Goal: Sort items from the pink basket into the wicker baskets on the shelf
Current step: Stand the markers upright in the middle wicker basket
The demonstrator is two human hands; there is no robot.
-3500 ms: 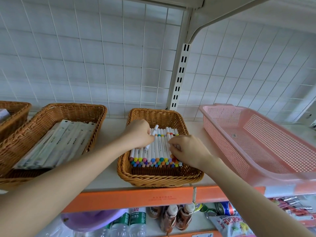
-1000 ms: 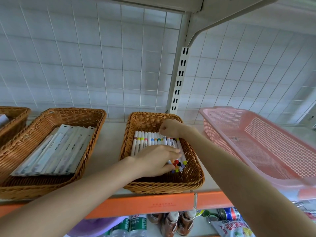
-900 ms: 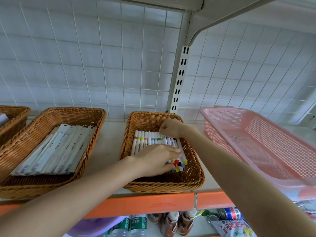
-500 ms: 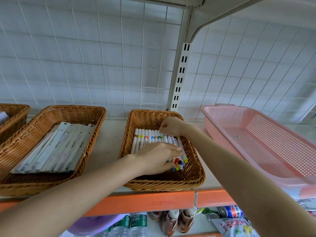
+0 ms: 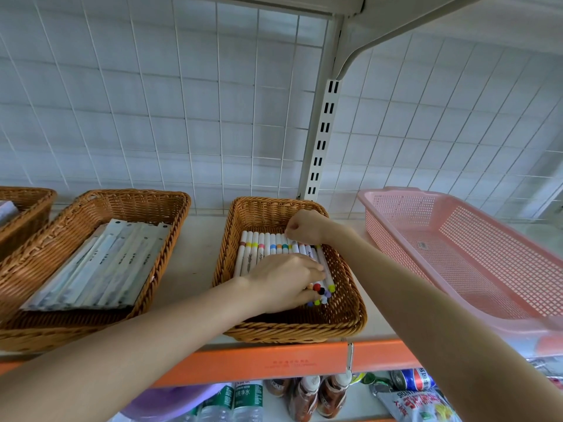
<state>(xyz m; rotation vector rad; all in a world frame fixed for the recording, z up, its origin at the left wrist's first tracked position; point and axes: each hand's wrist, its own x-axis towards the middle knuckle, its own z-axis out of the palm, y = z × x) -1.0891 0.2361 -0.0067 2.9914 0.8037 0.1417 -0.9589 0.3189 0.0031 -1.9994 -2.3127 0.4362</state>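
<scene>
A row of white markers (image 5: 262, 248) with coloured bands and caps lies in the middle wicker basket (image 5: 292, 328). My left hand (image 5: 283, 281) lies across the near half of the markers, fingers stretched over them and thumb by the coloured caps. My right hand (image 5: 304, 225) is curled at the markers' far ends, knuckles up; whether it pinches one is hidden. The pink basket (image 5: 396, 214) stands to the right on the shelf, with only a small label on its floor.
A second wicker basket (image 5: 170, 214) to the left holds flat pale packets (image 5: 100, 269). A third wicker basket (image 5: 30, 205) sits at the far left edge. Behind is a white wire grid and an upright post (image 5: 323, 132). Bottles and snacks fill the shelf below the orange edge (image 5: 274, 360).
Since 3.5 s ago my hands swapped ends: the left came to the markers' near end, the right went to the far end. In the last second both have hardly moved.
</scene>
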